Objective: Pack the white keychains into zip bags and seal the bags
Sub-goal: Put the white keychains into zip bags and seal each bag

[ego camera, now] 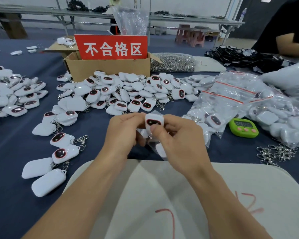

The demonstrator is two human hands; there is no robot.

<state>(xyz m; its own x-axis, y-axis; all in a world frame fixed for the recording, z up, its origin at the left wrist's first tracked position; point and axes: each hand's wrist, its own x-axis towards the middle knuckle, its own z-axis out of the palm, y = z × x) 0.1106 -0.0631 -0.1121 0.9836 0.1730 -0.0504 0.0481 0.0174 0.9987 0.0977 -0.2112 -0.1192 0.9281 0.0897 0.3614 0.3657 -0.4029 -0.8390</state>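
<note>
**Nearest the wearer:** A white paper sheet (179,195) with red pen marks is lying on the dark blue table cover (10,195), and both forearms are reaching out over it.

**Hands:**
- The right hand (178,140) is pinching a white keychain (154,120) between thumb and curled fingers. The keychain's dark face is pointing at the camera, and it is sitting just above the mouth of a clear zip bag (151,144).
- The left hand (123,133) is curling its fingers round the bag's upper edge and is touching the keychain's side.
- A second white piece (160,150) is already showing inside the bag, below the right thumb.

**Left of the hands:** Loose keychains (48,181) with metal clasps are lying in a scattered line.

**Right of the hands:**
- A green timer (243,127) is sitting on the cover.
- A small heap of clasps (274,153) is lying nearer the right edge.

**Middle distance:**
- A large central pile of keychains (128,90) is spreading across the cover.
- A second pile (12,94) is lying at the left edge.
- Filled bags with red seal strips (231,95) are heaping up on the right.

**Behind the piles:**
- A cardboard box (107,69) is holding up a red sign (111,47) with white characters.
- A bag of metal rings (173,62) is resting just beside the box.

**Farthest:**
- A heap of black items (245,57) is lying on the far right of the table.
- Another person's arm (290,44) is resting near that heap.
</note>
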